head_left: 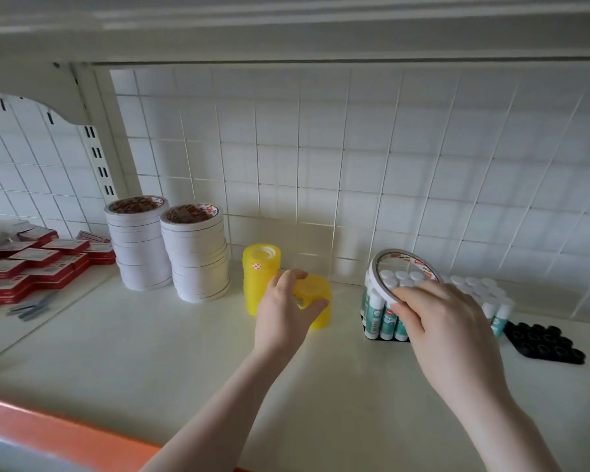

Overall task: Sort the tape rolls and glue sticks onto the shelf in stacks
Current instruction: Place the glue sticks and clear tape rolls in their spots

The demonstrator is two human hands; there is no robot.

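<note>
A cream shelf (184, 352) backed by a white wire grid panel (355, 158), and both hands are working at once. At the back left stand two tall stacks of white double-sided tape rolls (166, 248), side by side and looking settled. Just right of them is a column of yellow tape rolls (258, 274), and the left hand (285, 311) has its fingers and thumb curled round a second, shorter yellow stack (315, 306) sitting right beside that column.

Over on the right, the right hand (447, 328) pinches a single thin white tape roll (401, 274), tilted up on edge directly above the white caps of the glue sticks (384, 311) standing in their black tray (387, 337). More glue sticks (487, 298) stand behind the hand, and an empty black holder (545, 342) lies off to the right. Red boxes (38, 264) fill the neighbouring shelf on the left.

Here's the danger, as I read it: that thin roll hangs so close over the caps that a dip of the wrist could knock sticks over. And the left hand, nudging its yellow stack, could bump the taller column alongside and topple it toward the white stacks. With attention split between two hands, either slip seems likely.
</note>
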